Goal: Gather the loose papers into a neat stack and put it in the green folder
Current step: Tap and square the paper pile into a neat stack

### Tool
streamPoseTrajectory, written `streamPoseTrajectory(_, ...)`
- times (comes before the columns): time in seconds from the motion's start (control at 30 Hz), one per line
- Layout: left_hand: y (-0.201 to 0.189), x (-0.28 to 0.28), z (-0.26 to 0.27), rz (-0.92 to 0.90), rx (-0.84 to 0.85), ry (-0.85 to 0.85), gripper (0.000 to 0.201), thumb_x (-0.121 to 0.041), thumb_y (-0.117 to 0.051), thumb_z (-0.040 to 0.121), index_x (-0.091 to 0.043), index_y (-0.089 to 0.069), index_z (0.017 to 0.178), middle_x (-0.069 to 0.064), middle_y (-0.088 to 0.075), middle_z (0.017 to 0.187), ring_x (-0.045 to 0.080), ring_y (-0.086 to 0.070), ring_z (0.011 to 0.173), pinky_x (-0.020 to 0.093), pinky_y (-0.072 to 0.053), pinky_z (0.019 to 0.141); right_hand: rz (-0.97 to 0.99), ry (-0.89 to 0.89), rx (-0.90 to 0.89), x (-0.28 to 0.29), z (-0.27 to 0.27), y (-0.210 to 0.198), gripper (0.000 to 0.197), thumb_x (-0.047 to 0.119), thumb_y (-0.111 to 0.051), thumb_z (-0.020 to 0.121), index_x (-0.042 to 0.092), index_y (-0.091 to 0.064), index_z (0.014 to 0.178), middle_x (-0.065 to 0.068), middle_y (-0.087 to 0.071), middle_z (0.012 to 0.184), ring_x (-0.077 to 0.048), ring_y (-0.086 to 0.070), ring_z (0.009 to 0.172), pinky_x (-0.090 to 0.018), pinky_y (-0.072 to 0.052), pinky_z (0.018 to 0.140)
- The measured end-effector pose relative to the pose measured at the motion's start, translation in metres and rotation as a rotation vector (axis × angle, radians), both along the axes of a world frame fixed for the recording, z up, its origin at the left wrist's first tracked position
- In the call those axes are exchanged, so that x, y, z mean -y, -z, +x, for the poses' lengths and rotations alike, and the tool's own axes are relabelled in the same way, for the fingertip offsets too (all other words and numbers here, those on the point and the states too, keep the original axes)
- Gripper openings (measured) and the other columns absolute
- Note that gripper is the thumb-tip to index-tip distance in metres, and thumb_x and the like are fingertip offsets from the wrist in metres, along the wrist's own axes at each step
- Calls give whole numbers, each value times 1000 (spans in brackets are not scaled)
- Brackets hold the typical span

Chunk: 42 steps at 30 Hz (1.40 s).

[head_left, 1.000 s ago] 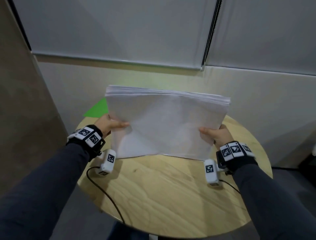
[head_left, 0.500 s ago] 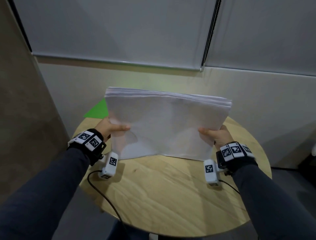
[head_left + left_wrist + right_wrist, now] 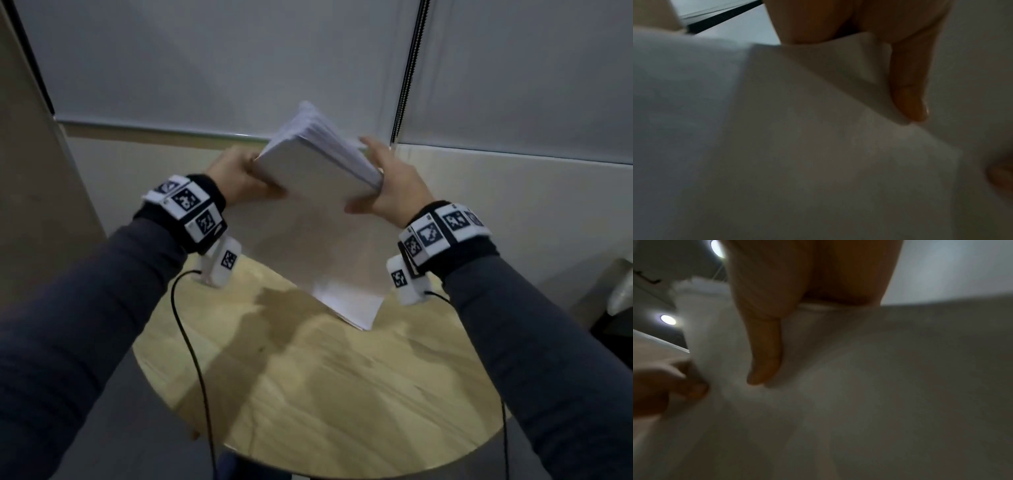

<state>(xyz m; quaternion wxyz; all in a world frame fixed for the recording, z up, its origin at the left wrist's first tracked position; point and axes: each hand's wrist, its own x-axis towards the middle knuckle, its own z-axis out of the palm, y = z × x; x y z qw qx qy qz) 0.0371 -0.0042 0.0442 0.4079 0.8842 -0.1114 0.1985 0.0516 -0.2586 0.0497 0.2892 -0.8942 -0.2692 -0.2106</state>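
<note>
Two hands hold one thick stack of papers upright over the round wooden table, turned so a lower corner points down and seems to touch or nearly touch the tabletop; I cannot tell which. The left hand grips the stack's upper left edge, thumb across the near face and fingers curled behind, and the left wrist view shows that thumb pressed flat on the sheet. The right hand clasps the opposite edge, its thumb lying on the paper while the fingers wrap around the far side. The top edges fan apart a little, so the sheets are gathered but not yet squared, and I judge the step in hand to be the squaring-up, with the stack being rotated to tap another edge on the table. The next move calls for a loose enough hold that the sheets can settle flush, yet firm enough that none slide out sideways. The green folder is nowhere to be seen from here; the papers and hands may be covering it. Both wrist views are blurred and mostly filled with white paper. Behind the table hang pale blinds with a bead cord, and a thin black cable trails from the left wrist.
</note>
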Motion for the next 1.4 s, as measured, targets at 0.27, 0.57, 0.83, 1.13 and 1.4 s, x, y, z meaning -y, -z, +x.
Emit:
streamPoseTrajectory(0.27, -32, 9, -11, 190, 449, -401, 88, -56, -75, 56, -21, -48, 132, 6, -54, 133, 16, -45, 128, 39, -26, 111, 555, -182, -154, 5, 12, 5, 21, 2, -81, 67, 16, -65, 70, 19, -61, 46, 9, -52, 45, -11, -43, 49)
streamPoseTrajectory(0.57, 49, 28, -8, -842, 48, 42, 28, -4, -82, 63, -10, -66, 86, -14, -73, 62, -1, -68, 59, 16, -56, 59, 1138, -301, -413, 2, 7, 43, 34, 3, -77, 54, 9, -66, 86, 6, -74, 65, -8, -69, 65, -21, -56, 61)
streamPoseTrajectory(0.83, 79, 19, -12, -778, -24, 110, 34, 0, -75, 59, -14, -66, 89, -11, -75, 70, 3, -71, 68, 17, -56, 64, 946, -149, -444, 17, 10, 91, 63, 34, -92, 42, 23, -63, 98, -2, -72, 99, -23, -69, 95, -36, -57, 84)
streamPoseTrajectory(1.13, 82, 36, -14, -876, 66, -124, 16, -7, -77, 72, -11, -70, 86, -8, -73, 65, 10, -68, 63, 29, -57, 73, 997, -94, -412, -6, -5, 78, 13, 9, -76, 75, 13, -66, 82, -1, -71, 80, -19, -70, 78, -31, -58, 77)
streamPoseTrajectory(1.4, 39, 22, -28, -635, 201, -65, 97, -15, -85, 60, -12, -28, 137, 7, -53, 121, 13, -60, 105, 39, -51, 98, 869, -110, -153, 9, -7, 52, 96, 9, -82, 67, 22, -24, 142, -5, -48, 130, -14, -58, 112, -28, -53, 93)
